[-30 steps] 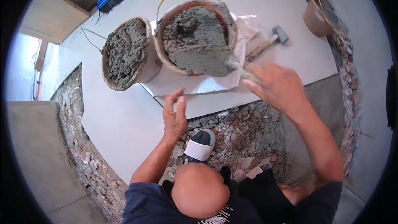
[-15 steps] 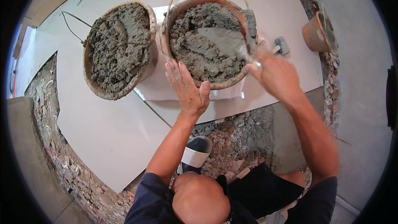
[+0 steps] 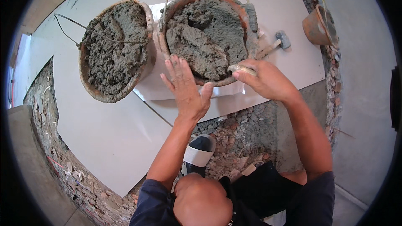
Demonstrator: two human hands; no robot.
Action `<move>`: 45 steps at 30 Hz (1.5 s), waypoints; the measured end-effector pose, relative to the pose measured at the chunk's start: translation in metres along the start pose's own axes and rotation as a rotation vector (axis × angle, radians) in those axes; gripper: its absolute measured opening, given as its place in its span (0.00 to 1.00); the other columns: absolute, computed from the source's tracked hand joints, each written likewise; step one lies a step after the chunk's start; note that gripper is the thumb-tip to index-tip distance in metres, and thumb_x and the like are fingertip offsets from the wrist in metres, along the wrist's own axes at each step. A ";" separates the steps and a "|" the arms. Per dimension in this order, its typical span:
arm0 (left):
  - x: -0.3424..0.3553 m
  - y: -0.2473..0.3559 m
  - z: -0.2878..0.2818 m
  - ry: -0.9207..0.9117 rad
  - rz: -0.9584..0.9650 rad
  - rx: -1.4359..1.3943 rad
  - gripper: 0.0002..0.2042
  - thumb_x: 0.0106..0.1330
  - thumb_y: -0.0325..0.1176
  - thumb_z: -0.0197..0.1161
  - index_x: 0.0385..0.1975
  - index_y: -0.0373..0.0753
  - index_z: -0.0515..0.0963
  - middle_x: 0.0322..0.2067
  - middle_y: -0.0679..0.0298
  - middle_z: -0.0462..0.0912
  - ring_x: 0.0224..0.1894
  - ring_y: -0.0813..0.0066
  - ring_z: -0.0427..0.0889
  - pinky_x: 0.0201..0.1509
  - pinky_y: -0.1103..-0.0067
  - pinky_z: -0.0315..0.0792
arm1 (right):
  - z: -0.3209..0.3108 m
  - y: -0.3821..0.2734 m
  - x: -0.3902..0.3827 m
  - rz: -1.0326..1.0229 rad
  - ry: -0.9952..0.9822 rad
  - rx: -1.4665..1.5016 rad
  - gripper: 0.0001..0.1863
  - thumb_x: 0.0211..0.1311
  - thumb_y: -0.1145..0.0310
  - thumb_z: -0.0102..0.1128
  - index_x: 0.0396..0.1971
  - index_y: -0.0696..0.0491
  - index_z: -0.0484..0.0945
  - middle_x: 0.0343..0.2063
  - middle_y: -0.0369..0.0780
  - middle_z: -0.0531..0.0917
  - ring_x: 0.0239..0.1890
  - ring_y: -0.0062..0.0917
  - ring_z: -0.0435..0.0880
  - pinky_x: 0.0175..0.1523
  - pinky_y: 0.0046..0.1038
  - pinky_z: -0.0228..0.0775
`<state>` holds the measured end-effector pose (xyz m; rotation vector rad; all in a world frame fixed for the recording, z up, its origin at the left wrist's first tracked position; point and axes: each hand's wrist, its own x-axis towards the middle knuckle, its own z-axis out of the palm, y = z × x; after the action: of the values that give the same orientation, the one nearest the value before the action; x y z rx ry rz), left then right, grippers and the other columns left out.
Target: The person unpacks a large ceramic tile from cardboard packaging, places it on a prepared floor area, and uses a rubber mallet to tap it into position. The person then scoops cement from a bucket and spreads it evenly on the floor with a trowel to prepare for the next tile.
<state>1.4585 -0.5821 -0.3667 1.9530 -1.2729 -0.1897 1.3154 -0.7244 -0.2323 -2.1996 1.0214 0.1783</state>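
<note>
Down near the tile's broken edge, the left hand (image 3: pixel 186 90) lies spread and flat, holding nothing, against the near rim of the mortar bucket (image 3: pixel 207 35). The right hand (image 3: pixel 266 79) grips a trowel handle (image 3: pixel 242 69) at that rim. Both this bucket and the second bucket (image 3: pixel 113 50) look full, so barely any mortar's used. Rubber mallet (image 3: pixel 276 44) lies beyond.

The tool (image 3: pixel 242 69) in the right hand (image 3: pixel 268 81) is mostly hidden (only a pale handle shows).

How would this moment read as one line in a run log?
left hand: open, on rim of mortar bucket | right hand: gripping trowel handle | second bucket: left, full | hammer: on tile
</note>
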 end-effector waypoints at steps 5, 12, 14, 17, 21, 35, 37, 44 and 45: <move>-0.018 0.009 -0.028 0.232 0.121 -0.188 0.38 0.71 0.57 0.39 0.68 0.28 0.48 0.71 0.43 0.43 0.74 0.46 0.36 0.72 0.53 0.30 | -0.019 0.017 -0.018 -0.030 0.073 0.107 0.25 0.62 0.48 0.57 0.43 0.56 0.80 0.32 0.49 0.84 0.37 0.43 0.83 0.45 0.36 0.72; -0.037 0.045 -0.034 0.305 0.368 -0.386 0.34 0.71 0.53 0.41 0.67 0.30 0.53 0.69 0.42 0.49 0.72 0.48 0.46 0.72 0.56 0.41 | -0.034 0.068 -0.123 0.040 0.282 0.202 0.20 0.62 0.56 0.61 0.45 0.56 0.80 0.32 0.45 0.84 0.33 0.27 0.81 0.40 0.28 0.72; -0.043 0.065 -0.024 0.165 0.433 -0.580 0.34 0.70 0.51 0.43 0.65 0.27 0.56 0.67 0.42 0.55 0.69 0.48 0.56 0.68 0.57 0.54 | -0.025 0.098 -0.185 -0.038 0.465 0.197 0.19 0.62 0.56 0.62 0.43 0.56 0.80 0.29 0.43 0.83 0.31 0.26 0.80 0.39 0.27 0.72; -0.052 0.109 -0.017 -0.435 0.556 -0.486 0.32 0.71 0.50 0.42 0.64 0.27 0.57 0.65 0.45 0.61 0.66 0.49 0.63 0.65 0.62 0.60 | -0.008 0.124 -0.295 0.152 0.617 0.179 0.19 0.61 0.56 0.64 0.43 0.56 0.79 0.30 0.42 0.83 0.32 0.26 0.80 0.40 0.27 0.72; -0.057 0.180 0.023 -1.293 0.790 -0.153 0.23 0.66 0.37 0.59 0.58 0.32 0.68 0.57 0.46 0.71 0.60 0.49 0.70 0.63 0.65 0.62 | 0.023 0.132 -0.435 0.613 0.658 0.298 0.19 0.61 0.59 0.64 0.45 0.57 0.78 0.34 0.40 0.83 0.34 0.22 0.79 0.41 0.26 0.72; -0.508 0.274 0.238 -2.244 -0.403 -0.081 0.31 0.65 0.52 0.57 0.59 0.33 0.67 0.53 0.43 0.74 0.54 0.50 0.76 0.60 0.68 0.69 | 0.244 0.132 -0.653 1.806 1.355 0.733 0.20 0.62 0.65 0.61 0.49 0.61 0.77 0.34 0.37 0.81 0.30 0.17 0.77 0.34 0.20 0.69; -0.556 0.266 0.236 -2.168 -0.266 0.037 0.31 0.65 0.51 0.57 0.59 0.33 0.67 0.53 0.44 0.75 0.51 0.47 0.78 0.58 0.66 0.70 | 0.256 0.130 -0.656 1.777 1.566 0.984 0.19 0.62 0.67 0.60 0.50 0.62 0.76 0.34 0.37 0.80 0.31 0.17 0.77 0.35 0.20 0.70; -0.549 0.267 0.219 -2.417 -0.690 0.064 0.31 0.69 0.56 0.49 0.60 0.35 0.65 0.49 0.57 0.77 0.35 0.71 0.81 0.30 0.75 0.73 | 0.306 0.130 -0.644 1.876 1.608 0.592 0.22 0.62 0.69 0.59 0.54 0.61 0.72 0.39 0.40 0.79 0.40 0.27 0.78 0.48 0.29 0.71; -0.542 0.268 0.218 -2.414 -0.706 0.054 0.32 0.69 0.58 0.47 0.59 0.35 0.65 0.48 0.57 0.77 0.36 0.70 0.81 0.32 0.75 0.73 | 0.316 0.132 -0.633 1.982 1.452 0.567 0.23 0.63 0.69 0.59 0.57 0.60 0.69 0.45 0.46 0.77 0.42 0.31 0.78 0.48 0.30 0.72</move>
<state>0.8933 -0.2989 -0.4847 1.3054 -1.2925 -3.4469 0.8394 -0.1878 -0.2924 0.2254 2.9788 -0.8321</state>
